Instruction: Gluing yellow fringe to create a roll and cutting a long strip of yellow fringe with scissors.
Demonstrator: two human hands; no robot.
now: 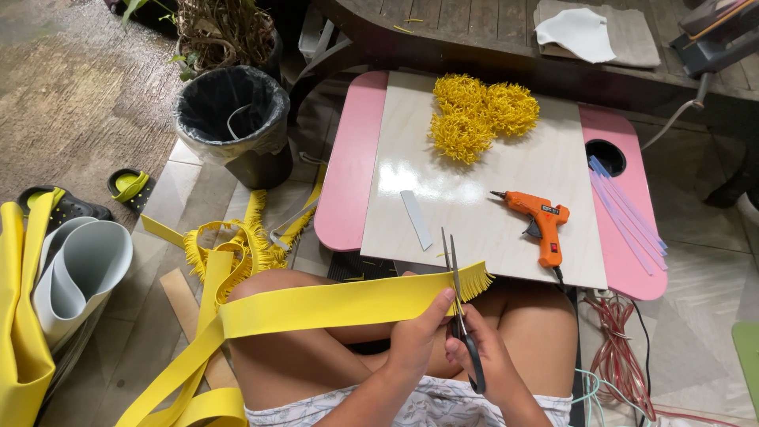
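At the bottom centre of the frame, over the person's knees, the left hand (415, 336) pinches a long yellow foam strip (316, 308) between thumb and fingers. The strip's long axis runs nearly level across the lower frame, its fringed end pointing right toward the board (474, 205), its plain length trailing down to the lower left corner. The right hand (486, 356) is clenched through the handles of the scissors (457, 292), blades pointing up the frame, slightly parted and crossing the strip's upper edge. On the board, three yellow fringe pom-poms (478, 115) sit at the top, an orange glue gun (541, 221) lies right of centre, a grey strip (416, 219) to its left. A black bin (233, 119) stands upper left.
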